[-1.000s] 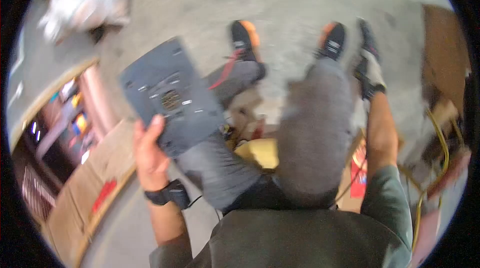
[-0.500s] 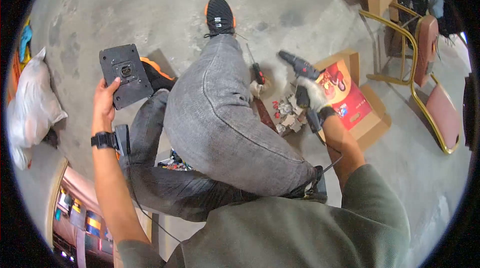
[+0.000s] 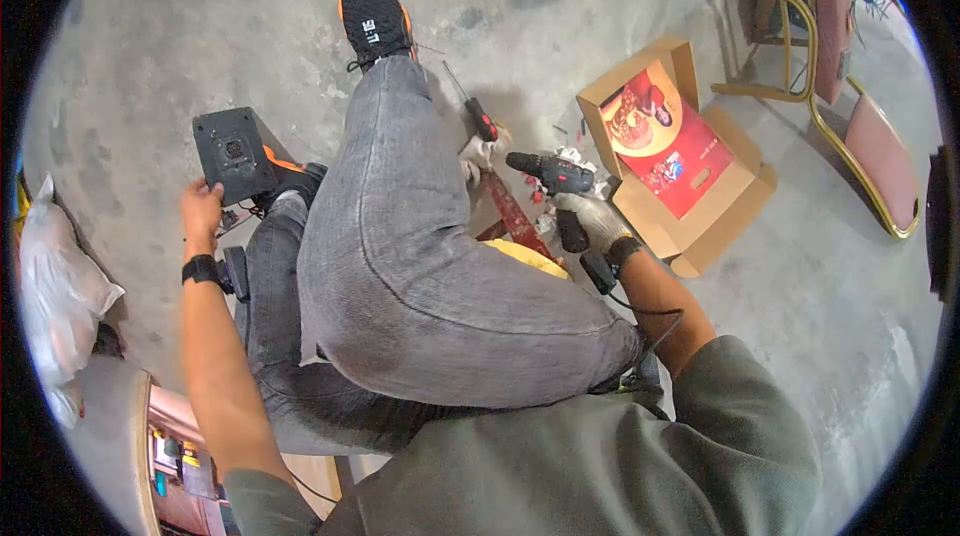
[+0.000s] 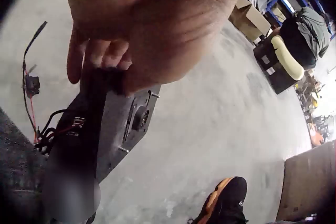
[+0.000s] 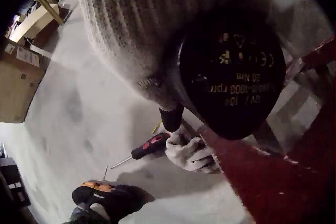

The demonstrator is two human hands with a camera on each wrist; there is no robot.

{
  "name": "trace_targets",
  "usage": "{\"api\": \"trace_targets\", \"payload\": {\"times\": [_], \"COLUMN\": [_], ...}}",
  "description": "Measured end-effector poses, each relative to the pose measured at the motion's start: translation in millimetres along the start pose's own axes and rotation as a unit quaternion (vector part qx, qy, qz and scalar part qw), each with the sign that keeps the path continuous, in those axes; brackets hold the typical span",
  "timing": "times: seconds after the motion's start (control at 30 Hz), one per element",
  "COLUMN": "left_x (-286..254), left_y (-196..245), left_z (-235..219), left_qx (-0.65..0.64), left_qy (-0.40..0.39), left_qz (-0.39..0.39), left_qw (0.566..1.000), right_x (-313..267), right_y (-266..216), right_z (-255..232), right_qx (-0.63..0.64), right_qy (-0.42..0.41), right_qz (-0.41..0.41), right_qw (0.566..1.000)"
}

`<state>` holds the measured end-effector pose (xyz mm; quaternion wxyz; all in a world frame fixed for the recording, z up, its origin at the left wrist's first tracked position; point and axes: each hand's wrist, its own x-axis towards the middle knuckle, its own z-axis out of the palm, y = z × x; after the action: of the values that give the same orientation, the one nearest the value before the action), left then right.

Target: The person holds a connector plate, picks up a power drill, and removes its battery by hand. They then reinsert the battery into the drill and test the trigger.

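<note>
My bare left hand (image 3: 203, 211) holds a dark rectangular panel (image 3: 230, 151) by its near edge, above the left shoe. In the left wrist view a round socket (image 4: 140, 118) and metal studs show on the panel's face, with loose black and red wires (image 4: 50, 129) beside it. My right hand (image 3: 598, 221), in a white knit glove, grips a cordless drill (image 3: 560, 176) by its handle, chuck toward the left. The drill's base (image 5: 231, 77) fills much of the right wrist view. Below lies a screwdriver (image 3: 481, 120) beside a crumpled white glove (image 3: 485, 151) and a red bar (image 3: 515, 216).
An open cardboard box (image 3: 755, 196) with a red printed panel stands to the right. Beyond it is a gold-framed chair (image 3: 820, 86). Small scraps (image 3: 575, 158) lie near the drill. A white plastic bag (image 3: 65, 286) sits at the far left.
The head view has swung round and steadied. The panel has come down, farther from the camera and over the left shoe. The drill has moved inward, over the scraps near the red bar.
</note>
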<state>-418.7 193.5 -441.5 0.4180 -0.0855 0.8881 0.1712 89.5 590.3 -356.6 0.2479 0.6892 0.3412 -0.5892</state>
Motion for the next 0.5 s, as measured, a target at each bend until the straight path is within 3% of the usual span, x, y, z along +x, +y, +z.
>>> {"api": "trace_targets", "payload": {"times": [0.1,0.17,0.2,0.23,0.33,0.43,0.5], "left_x": [-8,-21,-29,-36,-61,-113,-158], "left_y": [-13,-11,-6,5,55,136,187], "left_z": [-2,-6,-8,-11,-23,-30,-38], "left_qx": [0.057,0.171,0.175,0.163,0.032,0.025,0.023], "left_qy": [0.033,0.104,0.107,0.105,0.082,0.103,0.091], "left_qz": [-0.043,0.013,0.013,0.067,0.201,0.291,0.334], "left_qw": [0.997,0.980,0.979,0.979,0.976,0.951,0.938], "right_x": [18,13,6,-4,-14,-42,-65], "right_y": [-5,-17,-26,-36,-52,-72,-86], "right_z": [-4,0,2,4,1,4,6], "right_qx": [0.049,0.109,0.112,0.117,0.099,0.086,0.079], "right_qy": [0.017,0.030,0.031,0.029,-0.054,-0.104,-0.096], "right_qz": [0.006,0.004,0.001,-0.005,-0.104,-0.160,-0.200], "right_qw": [0.999,0.994,0.993,0.993,0.988,0.978,0.972]}}
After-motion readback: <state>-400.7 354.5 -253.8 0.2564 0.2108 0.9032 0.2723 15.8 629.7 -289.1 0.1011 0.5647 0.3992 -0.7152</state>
